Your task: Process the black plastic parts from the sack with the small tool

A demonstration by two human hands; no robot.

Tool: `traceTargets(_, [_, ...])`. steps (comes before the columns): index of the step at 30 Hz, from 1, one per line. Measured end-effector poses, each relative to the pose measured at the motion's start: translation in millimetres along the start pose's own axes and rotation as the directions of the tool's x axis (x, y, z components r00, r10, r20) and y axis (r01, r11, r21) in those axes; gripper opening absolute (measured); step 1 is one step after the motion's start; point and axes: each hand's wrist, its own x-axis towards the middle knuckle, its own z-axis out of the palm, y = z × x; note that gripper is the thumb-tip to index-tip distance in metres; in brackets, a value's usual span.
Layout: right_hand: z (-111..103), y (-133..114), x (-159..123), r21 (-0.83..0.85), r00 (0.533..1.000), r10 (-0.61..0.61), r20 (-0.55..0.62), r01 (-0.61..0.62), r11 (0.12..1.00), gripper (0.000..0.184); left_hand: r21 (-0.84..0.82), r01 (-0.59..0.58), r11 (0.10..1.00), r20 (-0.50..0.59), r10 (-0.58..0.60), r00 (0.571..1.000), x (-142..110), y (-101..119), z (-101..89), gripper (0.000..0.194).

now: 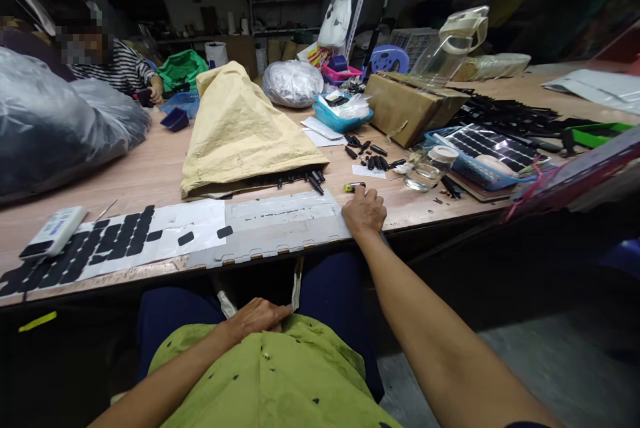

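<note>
My right hand (pixel 365 210) rests at the table's front edge with its fingers curled. A small yellow-green and black piece (pixel 354 187) lies right at the fingertips. Something dark shows below the wrist; what the palm covers is hidden. In my lap, my left hand (pixel 260 316) lies closed over the green apron (pixel 280 375), its fingertips against a pale strip (pixel 297 287). Left of the right hand lies a grey cardboard sheet (pixel 300 228). Beyond it, several black cylindrical parts (pixel 316 181) stick out from under a yellow cloth bag (pixel 240 128).
Black rounded pads (pixel 125 235) lie on white paper at left beside a white device (pixel 54 231). A glass jar (pixel 431 168), a blue basket (pixel 480 161) and a carton (pixel 413 108) stand at right. A person in a striped top (pixel 127 68) sits across the table.
</note>
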Motion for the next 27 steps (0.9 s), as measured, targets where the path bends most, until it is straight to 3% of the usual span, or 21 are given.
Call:
traceTargets(3, [-0.7, -0.4, 0.2, 0.012, 1.000, 0.001, -0.012, 0.000, 1.000, 0.038, 0.042, 0.017, 0.999, 0.020, -0.018, 1.000, -1.3, 3.1, -4.8, 0.023])
traceTargets(6, [-1.5, -0.8, 0.0, 0.017, 1.000, 0.002, -0.014, -0.002, 1.000, 0.038, -0.034, -0.068, 0.997, -0.004, 0.068, 0.998, 2.0, 14.5, -26.6, 0.021])
traceTargets(8, [-1.8, -0.8, -0.4, 0.017, 1.000, -0.004, -0.021, 0.005, 1.000, 0.037, -0.122, -0.155, 0.980, -0.134, 0.139, 0.981, 11.8, 22.0, -53.5, 0.023])
traceTargets(10, [-1.6, -0.6, -0.6, 0.012, 0.999, -0.013, -0.032, 0.013, 1.000, 0.036, -0.177, -0.150, 0.973, -0.346, 0.081, 0.935, 31.0, 22.5, -87.5, 0.026])
traceTargets(11, [-1.2, -0.4, -0.5, 0.008, 0.999, -0.017, -0.036, 0.017, 1.000, 0.035, -0.198, -0.079, 0.977, -0.473, -0.025, 0.881, 43.9, 18.8, -105.6, 0.027])
traceTargets(13, [-0.1, 0.1, -0.2, -0.002, 0.999, -0.021, -0.041, 0.021, 1.000, 0.034, -0.247, 0.137, 0.959, -0.662, -0.271, 0.699, 73.6, 3.6, -140.3, 0.028])
traceTargets(16, [2.3, 0.8, 1.0, -0.012, 0.998, -0.022, -0.051, 0.022, 1.000, 0.033, -0.332, 0.418, 0.846, -0.692, -0.520, 0.502, 117.4, -28.2, -179.1, 0.028])
traceTargets(18, [3.3, 1.2, 1.8, -0.015, 0.998, -0.025, -0.053, 0.025, 1.000, 0.033, -0.374, 0.555, 0.743, -0.632, -0.642, 0.433, 140.8, -46.2, -193.2, 0.032])
traceTargets(20, [3.5, 1.5, 2.6, -0.016, 0.998, -0.025, -0.050, 0.024, 1.000, 0.035, -0.386, 0.641, 0.663, -0.573, -0.717, 0.397, 157.7, -57.7, -199.6, 0.037])
traceTargets(23, [2.6, 1.5, 3.6, -0.018, 0.999, -0.019, -0.044, 0.018, 1.000, 0.035, -0.396, 0.681, 0.616, -0.537, -0.757, 0.372, 167.8, -64.0, -201.8, 0.034])
traceTargets(25, [2.1, 1.4, 3.8, -0.020, 0.999, -0.020, -0.047, 0.019, 1.000, 0.034, -0.421, 0.657, 0.625, -0.519, -0.760, 0.391, 161.6, -63.6, -199.7, 0.030])
traceTargets(27, [2.0, 1.2, 3.4, -0.022, 0.999, -0.024, -0.049, 0.023, 0.999, 0.034, -0.435, 0.602, 0.670, -0.520, -0.732, 0.440, 144.0, -61.1, -193.2, 0.027])
